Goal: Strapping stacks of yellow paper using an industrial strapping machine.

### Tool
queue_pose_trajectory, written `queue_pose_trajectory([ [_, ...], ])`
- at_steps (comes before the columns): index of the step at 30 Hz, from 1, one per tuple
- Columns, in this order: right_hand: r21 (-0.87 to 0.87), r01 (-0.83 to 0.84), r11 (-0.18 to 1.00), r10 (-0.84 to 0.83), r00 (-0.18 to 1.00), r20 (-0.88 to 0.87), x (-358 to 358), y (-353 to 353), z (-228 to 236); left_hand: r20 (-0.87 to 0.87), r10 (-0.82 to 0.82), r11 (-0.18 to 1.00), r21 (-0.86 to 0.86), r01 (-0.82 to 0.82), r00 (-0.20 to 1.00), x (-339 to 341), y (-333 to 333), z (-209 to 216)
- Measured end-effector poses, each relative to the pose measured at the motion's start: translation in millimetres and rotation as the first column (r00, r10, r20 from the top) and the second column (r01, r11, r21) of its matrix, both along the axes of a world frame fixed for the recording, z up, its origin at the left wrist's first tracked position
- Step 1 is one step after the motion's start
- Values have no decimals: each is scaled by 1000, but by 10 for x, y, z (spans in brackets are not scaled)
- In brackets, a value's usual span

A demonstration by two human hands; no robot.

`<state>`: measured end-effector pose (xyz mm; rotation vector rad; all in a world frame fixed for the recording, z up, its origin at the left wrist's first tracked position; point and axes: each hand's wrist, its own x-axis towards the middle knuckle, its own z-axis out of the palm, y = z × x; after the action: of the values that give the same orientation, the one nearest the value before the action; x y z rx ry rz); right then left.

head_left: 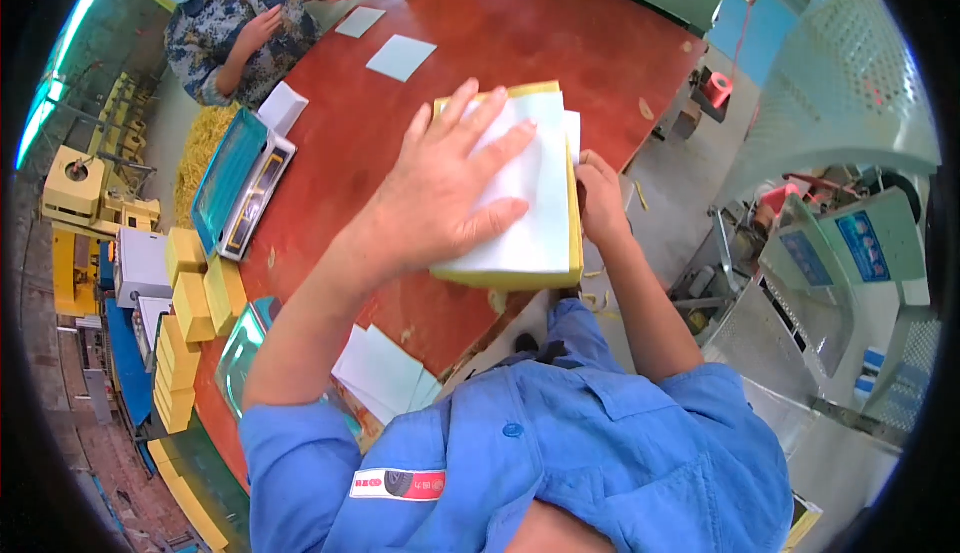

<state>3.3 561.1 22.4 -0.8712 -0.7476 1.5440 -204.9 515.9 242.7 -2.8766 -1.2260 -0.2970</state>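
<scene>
A thick yellow stack [510, 280], apparently of paper, stands on the red-brown table with a white sheet [545, 203] over its top. Across that sheet lies my left hand [450, 178], flat with fingers spread, pressing from the left. My right hand [602, 196] is at the stack's right side, its fingers curled against the edge; their tips are partly hidden. Just above those fingers a strip of white paper [572, 131] sticks out beyond the stack's right edge.
Loose pale sheets lie at the far side [401, 57] and near my left elbow [385, 368]. An open teal case [230, 178] and yellow blocks [193, 306] line the left. A masked person [235, 23] is at far left. Perforated metal machinery [840, 103] stands right.
</scene>
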Motion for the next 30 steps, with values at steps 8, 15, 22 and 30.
queue_pose_trajectory([
  [8, 302, 37, 953, -128, 949, 287, -10, -78, 7, 279, -101, 979, -142, 145, 955, -92, -535, 87],
  [15, 371, 55, 927, -197, 913, 357, -36, -64, -94, 353, -19, 999, -28, 30, 936, -57, -582, -45],
  [22, 10, 46, 999, -46, 998, 35, -51, -67, -18, 380, 13, 1000, -15, -8, 925, 64, -589, -86],
  [30, 14, 26, 1000, -26, 999, 21, -18, -37, -15, 372, 64, 996, 38, -84, 926, 87, -585, -131],
])
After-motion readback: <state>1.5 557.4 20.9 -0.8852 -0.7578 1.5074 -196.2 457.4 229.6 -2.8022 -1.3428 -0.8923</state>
